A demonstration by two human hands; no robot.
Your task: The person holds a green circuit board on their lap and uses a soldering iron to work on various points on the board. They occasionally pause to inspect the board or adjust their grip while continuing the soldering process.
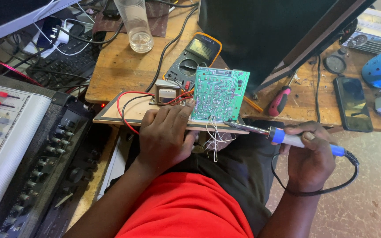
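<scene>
My left hand (164, 136) holds a green circuit board (219, 94) upright by its lower left edge, resting on a wooden board (124, 112) across my lap. My right hand (309, 154) grips a soldering iron (287, 139) with a blue and white handle; its metal tip touches the circuit board's bottom edge, where several thin white wires hang down. A small transformer (166, 92) with red and black wires sits on the wooden board, just left of the circuit board.
A multimeter (195, 57) lies behind the circuit board on the wooden desk (115, 66), with a clear glass (135, 26) farther back. A red-handled screwdriver (280, 100) and a phone (352, 103) lie to the right. An audio mixer (18, 150) stands at my left.
</scene>
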